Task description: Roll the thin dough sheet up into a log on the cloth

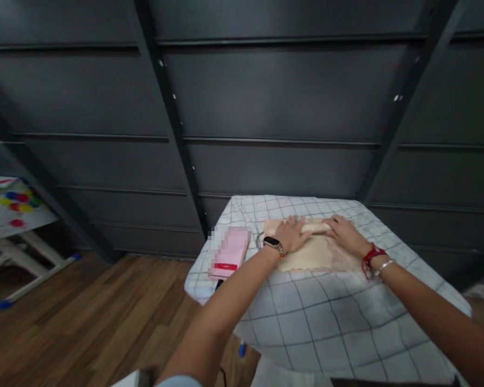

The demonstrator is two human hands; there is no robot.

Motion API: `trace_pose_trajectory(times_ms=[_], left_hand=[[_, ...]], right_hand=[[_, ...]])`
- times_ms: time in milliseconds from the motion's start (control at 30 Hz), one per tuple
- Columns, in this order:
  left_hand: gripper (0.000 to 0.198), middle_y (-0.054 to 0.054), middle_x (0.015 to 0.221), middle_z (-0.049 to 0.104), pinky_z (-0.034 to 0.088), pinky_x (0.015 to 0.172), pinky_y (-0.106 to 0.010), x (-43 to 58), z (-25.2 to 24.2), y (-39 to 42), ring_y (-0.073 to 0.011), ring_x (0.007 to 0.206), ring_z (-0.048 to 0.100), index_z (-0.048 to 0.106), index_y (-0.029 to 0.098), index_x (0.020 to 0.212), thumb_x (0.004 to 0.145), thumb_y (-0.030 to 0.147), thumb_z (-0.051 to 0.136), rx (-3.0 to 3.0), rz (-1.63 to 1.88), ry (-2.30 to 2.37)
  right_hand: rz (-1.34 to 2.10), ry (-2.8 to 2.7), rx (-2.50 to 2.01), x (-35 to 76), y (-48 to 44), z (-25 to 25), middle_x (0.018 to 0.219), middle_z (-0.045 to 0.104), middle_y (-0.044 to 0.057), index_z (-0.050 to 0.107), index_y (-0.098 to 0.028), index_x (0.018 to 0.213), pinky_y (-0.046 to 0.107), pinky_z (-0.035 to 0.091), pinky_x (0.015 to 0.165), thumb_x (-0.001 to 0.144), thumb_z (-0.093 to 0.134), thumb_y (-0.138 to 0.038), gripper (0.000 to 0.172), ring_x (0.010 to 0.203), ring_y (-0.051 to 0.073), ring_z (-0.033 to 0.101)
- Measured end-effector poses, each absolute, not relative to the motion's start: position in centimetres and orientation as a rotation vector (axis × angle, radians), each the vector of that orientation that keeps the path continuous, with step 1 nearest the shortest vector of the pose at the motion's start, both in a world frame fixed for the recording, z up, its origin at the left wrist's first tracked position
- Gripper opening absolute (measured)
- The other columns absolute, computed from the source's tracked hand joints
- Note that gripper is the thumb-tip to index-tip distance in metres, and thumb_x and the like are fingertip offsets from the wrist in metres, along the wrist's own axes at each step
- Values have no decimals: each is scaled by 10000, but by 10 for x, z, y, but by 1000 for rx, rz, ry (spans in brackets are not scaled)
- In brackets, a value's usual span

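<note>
A beige piece of cloth (308,257) lies spread on the table, with a folded or rolled strip along its far side. My left hand (291,235) rests on the left part of this strip, fingers stretched out and apart. On the strip's right end lies my right hand (346,234), its fingers extended over the fabric and partly hard to make out. Neither hand visibly pinches the cloth. A sheer, wrinkled part of the cloth shows below my right hand.
The table has a white checked tablecloth (318,312). A pink package (234,248) with a red label lies left of the cloth, partly pixelated. Behind stands a dark panelled wall (282,97). Another table with a colourful dotted cover (18,207) is at far left.
</note>
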State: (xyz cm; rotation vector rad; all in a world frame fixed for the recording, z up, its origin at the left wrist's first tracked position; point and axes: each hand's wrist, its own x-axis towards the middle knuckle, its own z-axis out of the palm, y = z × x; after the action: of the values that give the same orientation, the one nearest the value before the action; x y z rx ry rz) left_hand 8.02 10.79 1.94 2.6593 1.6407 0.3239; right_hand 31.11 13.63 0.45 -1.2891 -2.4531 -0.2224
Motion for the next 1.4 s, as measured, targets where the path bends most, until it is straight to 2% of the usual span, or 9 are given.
trace_pose_trajectory(times_ms=[167, 300, 367, 467, 567, 800, 1033, 1233, 1400], left_hand=[[669, -171, 1452, 325, 266, 1067, -399, 40, 33, 82, -261, 1355, 259, 227, 91, 1436, 936, 532, 171, 2666, 444, 1805], [667, -205, 1431, 344, 297, 1054, -400, 24, 20, 73, -280, 1342, 285, 267, 24, 1408, 941, 495, 203, 2500, 375, 1987], [655, -204, 1436, 336, 295, 1057, -407, 25, 12, 76, -280, 1347, 273, 267, 16, 1407, 945, 476, 204, 2474, 366, 2001], [617, -167, 1461, 307, 268, 1077, -425, 28, 5, 90, -265, 1368, 226, 245, 43, 1422, 950, 438, 204, 2493, 401, 1984], [591, -156, 1462, 309, 247, 1088, -436, 27, 3, 110, -253, 1377, 203, 234, 56, 1431, 950, 399, 202, 2472, 416, 2041], [561, -136, 1474, 289, 214, 1099, -458, 10, 3, 149, -248, 1375, 210, 302, 68, 1410, 932, 344, 205, 2308, 267, 2156], [552, -132, 1484, 267, 143, 1120, -459, 2, 8, 156, -236, 1385, 176, 316, 61, 1402, 923, 304, 190, 2312, 225, 2187], [582, -151, 1497, 216, 174, 1100, -496, 13, 9, 147, -276, 1385, 158, 289, 43, 1408, 924, 341, 161, 2198, 122, 2054], [589, -174, 1508, 142, 247, 1077, -471, 32, 14, 124, -295, 1385, 135, 272, 8, 1405, 932, 316, 102, 2109, 133, 1969]], right_hand=[[8, -2614, -965, 278, 148, 42, 1005, 568, 106, 610, -193, 1118, 367, 419, 845, 875, 472, -329, 310, 967, 241, 520], [267, -2773, -888, 259, 167, 35, 1017, 599, 110, 634, -174, 1093, 378, 418, 875, 862, 480, -394, 355, 959, 234, 552], [289, -2798, -1001, 251, 174, 26, 1126, 600, 121, 600, -186, 1178, 438, 366, 948, 845, 492, -449, 438, 1054, 263, 535], [234, -2750, -1179, 237, 178, 14, 1352, 484, 122, 456, -203, 1346, 518, 221, 1046, 884, 376, -521, 567, 1251, 287, 401], [155, -2714, -1261, 217, 182, 8, 1407, 433, 88, 404, -224, 1385, 538, 163, 1068, 931, 205, -515, 574, 1302, 266, 346], [-6, -2697, -1377, 173, 221, 6, 1371, 484, 39, 430, -263, 1366, 520, 211, 1052, 950, 146, -450, 537, 1263, 244, 413], [26, -2756, -1303, 156, 248, 6, 1347, 511, 24, 450, -248, 1356, 383, 330, 1002, 944, 198, -446, 522, 1216, 231, 471], [-107, -2798, -1236, 174, 227, 5, 1281, 571, 55, 515, -235, 1298, 407, 325, 984, 956, 175, -404, 512, 1196, 241, 475], [8, -2718, -1257, 196, 202, 6, 1310, 541, 69, 511, -215, 1296, 419, 307, 993, 956, 174, -421, 521, 1223, 231, 439]])
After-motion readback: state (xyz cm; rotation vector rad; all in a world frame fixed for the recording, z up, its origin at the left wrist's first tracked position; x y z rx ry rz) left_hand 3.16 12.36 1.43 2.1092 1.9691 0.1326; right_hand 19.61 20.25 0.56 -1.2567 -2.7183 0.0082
